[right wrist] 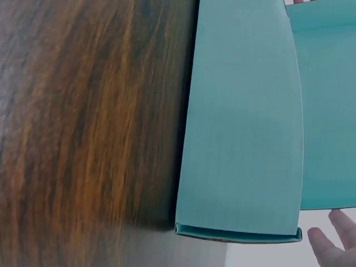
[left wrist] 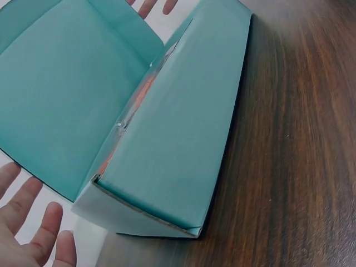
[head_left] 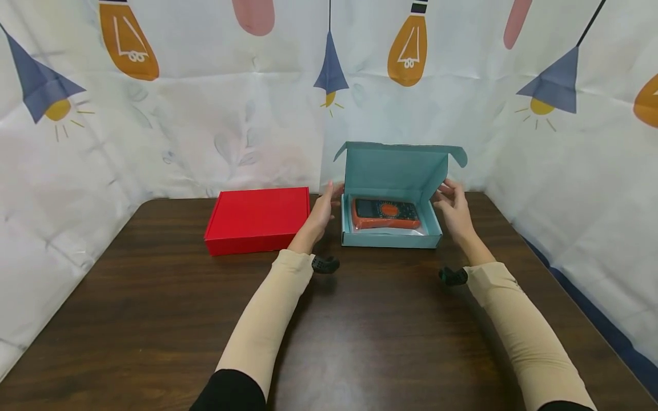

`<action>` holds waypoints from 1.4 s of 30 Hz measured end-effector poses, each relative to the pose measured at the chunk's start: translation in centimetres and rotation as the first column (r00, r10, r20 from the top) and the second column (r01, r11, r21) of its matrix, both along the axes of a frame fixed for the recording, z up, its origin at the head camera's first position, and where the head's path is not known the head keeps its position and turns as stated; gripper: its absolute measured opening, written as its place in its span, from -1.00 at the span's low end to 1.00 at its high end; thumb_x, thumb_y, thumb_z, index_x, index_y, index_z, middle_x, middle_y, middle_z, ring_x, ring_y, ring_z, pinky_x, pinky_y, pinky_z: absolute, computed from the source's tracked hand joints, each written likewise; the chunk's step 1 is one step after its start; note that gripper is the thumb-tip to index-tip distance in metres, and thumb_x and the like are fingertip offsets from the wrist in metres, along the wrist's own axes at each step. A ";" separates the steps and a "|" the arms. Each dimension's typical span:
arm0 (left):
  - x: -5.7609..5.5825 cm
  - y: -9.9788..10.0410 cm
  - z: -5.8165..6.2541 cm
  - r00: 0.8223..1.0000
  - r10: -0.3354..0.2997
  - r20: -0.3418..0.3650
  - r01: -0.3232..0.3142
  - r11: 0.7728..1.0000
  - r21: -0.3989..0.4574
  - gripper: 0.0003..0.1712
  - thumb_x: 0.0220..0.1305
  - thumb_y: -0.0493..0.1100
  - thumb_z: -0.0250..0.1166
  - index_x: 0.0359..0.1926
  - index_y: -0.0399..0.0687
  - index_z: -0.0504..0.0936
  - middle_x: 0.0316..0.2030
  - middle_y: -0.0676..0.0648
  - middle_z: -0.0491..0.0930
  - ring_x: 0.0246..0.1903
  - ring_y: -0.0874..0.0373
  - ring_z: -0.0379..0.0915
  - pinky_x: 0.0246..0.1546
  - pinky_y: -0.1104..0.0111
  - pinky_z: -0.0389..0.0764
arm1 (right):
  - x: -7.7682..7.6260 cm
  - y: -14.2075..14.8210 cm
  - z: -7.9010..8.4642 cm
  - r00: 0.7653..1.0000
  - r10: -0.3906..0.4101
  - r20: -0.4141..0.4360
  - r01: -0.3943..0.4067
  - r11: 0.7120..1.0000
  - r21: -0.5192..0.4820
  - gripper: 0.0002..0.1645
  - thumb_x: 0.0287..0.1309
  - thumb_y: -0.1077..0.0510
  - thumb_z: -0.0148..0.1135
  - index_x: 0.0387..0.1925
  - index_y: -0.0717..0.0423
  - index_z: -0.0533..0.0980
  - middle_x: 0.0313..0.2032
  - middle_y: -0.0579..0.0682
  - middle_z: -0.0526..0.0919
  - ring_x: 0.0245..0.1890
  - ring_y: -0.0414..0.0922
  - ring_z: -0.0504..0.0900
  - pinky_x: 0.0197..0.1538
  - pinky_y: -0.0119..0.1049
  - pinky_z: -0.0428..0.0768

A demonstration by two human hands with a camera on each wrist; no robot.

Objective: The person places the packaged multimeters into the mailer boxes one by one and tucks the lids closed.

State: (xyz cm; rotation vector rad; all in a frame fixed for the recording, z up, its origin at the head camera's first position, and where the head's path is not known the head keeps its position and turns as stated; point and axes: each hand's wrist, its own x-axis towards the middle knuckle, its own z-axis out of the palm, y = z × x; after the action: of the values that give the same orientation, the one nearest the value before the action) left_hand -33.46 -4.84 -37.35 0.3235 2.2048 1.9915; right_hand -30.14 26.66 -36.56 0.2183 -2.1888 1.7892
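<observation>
A teal cardboard box [head_left: 390, 240] stands on the table with its lid [head_left: 393, 168] raised at the back. Inside it lies an orange and black multimeter [head_left: 370, 210], with clear plastic around it. My left hand [head_left: 320, 216] is at the box's left side, between it and the red box. In the left wrist view, the left fingers [left wrist: 41, 239] are spread beside the lid's edge. At the opposite side is my right hand [head_left: 455, 214], fingers loosely bent near the lid's right edge. The right wrist view shows right fingertips [right wrist: 328, 245] close to that edge; contact cannot be told.
A closed red box [head_left: 262, 217] sits to the left of the teal box. Both rest towards the back of the dark wooden table [head_left: 360, 331]. Behind it hangs a white patterned cloth [head_left: 288, 114].
</observation>
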 end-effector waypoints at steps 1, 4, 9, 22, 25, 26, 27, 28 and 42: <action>0.0 0.0 -0.1 1.000 0.001 0.001 -0.001 1.000 0.004 -0.28 0.64 0.21 -0.36 0.59 0.00 0.21 0.50 -0.14 0.21 0.38 -0.13 0.15 0.34 -0.12 0.22 | 0.0 0.1 -0.1 1.000 0.006 0.000 -0.006 1.000 0.000 -0.31 0.38 0.48 -0.15 0.50 0.40 0.03 0.34 0.39 0.17 0.48 0.27 0.20 0.18 -0.44 0.42; 0.0 0.2 -0.2 1.000 0.002 0.000 -0.002 1.000 0.008 -0.28 0.65 0.21 -0.38 0.59 -0.02 0.20 0.50 -0.15 0.21 0.40 -0.17 0.14 0.34 -0.13 0.22 | 0.1 0.1 -0.3 1.000 0.024 -0.002 -0.024 1.000 -0.010 -0.31 0.38 0.49 -0.16 0.49 0.42 0.02 0.35 0.41 0.16 0.48 0.28 0.19 0.16 -0.47 0.41; 0.3 0.2 -0.4 1.000 0.010 -0.009 -0.010 1.000 0.015 -0.27 0.65 0.22 -0.39 0.59 -0.02 0.21 0.50 -0.15 0.22 0.40 -0.19 0.14 0.34 -0.15 0.21 | 0.5 0.4 -0.8 0.998 0.052 -0.028 -0.053 0.998 -0.022 -0.34 0.35 0.52 -0.19 0.45 0.49 0.02 0.33 0.45 0.17 0.47 0.33 0.18 0.10 -0.51 0.41; 0.7 0.0 -1.2 0.999 -0.021 -0.042 0.023 0.998 0.057 -0.34 0.66 0.15 -0.38 0.61 0.07 0.13 0.53 -0.24 0.14 0.47 -0.18 0.02 0.41 -0.25 0.03 | 1.4 2.5 -2.4 0.989 0.105 -0.107 -0.103 0.994 0.021 -0.44 0.36 0.48 -0.22 0.36 0.52 0.29 0.16 0.07 0.58 0.22 -0.13 0.58 0.05 -0.37 0.45; 0.9 -0.3 -1.3 0.999 -0.034 -0.035 0.035 0.998 0.049 -0.33 0.66 0.17 -0.37 0.62 0.09 0.13 0.53 -0.22 0.14 0.48 -0.17 0.02 0.41 -0.25 0.04 | 1.7 3.1 -2.5 0.988 0.108 -0.111 -0.102 0.993 0.059 -0.46 0.39 0.45 -0.20 0.35 0.51 0.32 0.12 -0.04 0.63 0.11 -0.30 0.59 0.03 -0.38 0.47; 1.0 -0.4 -1.4 0.999 -0.037 -0.034 0.038 0.998 0.044 -0.32 0.65 0.19 -0.38 0.62 0.10 0.12 0.54 -0.22 0.14 0.49 -0.17 0.01 0.41 -0.25 0.05 | 1.8 3.3 -2.5 0.988 0.110 -0.109 -0.102 0.992 0.077 -0.47 0.40 0.45 -0.20 0.35 0.50 0.33 0.13 -0.03 0.63 0.11 -0.30 0.58 0.04 -0.39 0.47; 1.1 -0.5 -1.5 0.999 -0.039 -0.035 0.040 0.998 0.040 -0.31 0.65 0.20 -0.38 0.62 0.10 0.12 0.54 -0.21 0.14 0.49 -0.17 0.01 0.41 -0.24 0.05 | 1.9 3.4 -2.5 0.988 0.114 -0.107 -0.105 0.990 0.089 -0.47 0.40 0.44 -0.20 0.35 0.51 0.33 0.13 -0.03 0.63 0.11 -0.30 0.57 0.05 -0.41 0.48; 1.1 -0.6 -1.6 0.999 -0.040 -0.033 0.041 0.998 0.038 -0.30 0.64 0.23 -0.39 0.62 0.10 0.12 0.54 -0.19 0.15 0.49 -0.16 0.01 0.42 -0.24 0.05 | 2.0 3.5 -2.6 0.988 0.119 -0.102 -0.110 0.989 0.096 -0.47 0.40 0.44 -0.20 0.35 0.50 0.34 0.14 -0.04 0.63 0.11 -0.31 0.56 0.06 -0.43 0.48; 1.3 -1.5 0.0 0.999 -0.044 -0.020 0.044 0.999 -0.006 -0.18 0.60 0.32 -0.41 0.60 -0.04 0.17 0.53 -0.20 0.16 0.48 -0.19 0.10 0.45 -0.17 0.05 | 2.0 5.8 -1.2 0.923 0.371 0.102 -0.365 0.928 -0.072 -0.42 0.58 0.27 -0.28 0.51 0.37 0.16 0.16 -0.26 0.61 0.18 -0.30 0.57 0.18 -0.40 0.50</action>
State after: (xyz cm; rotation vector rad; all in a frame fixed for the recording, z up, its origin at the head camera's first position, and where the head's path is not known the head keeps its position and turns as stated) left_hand -32.16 -6.32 -37.34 0.3898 2.1944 1.9680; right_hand -28.14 32.46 -37.77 0.5632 -2.2939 2.0982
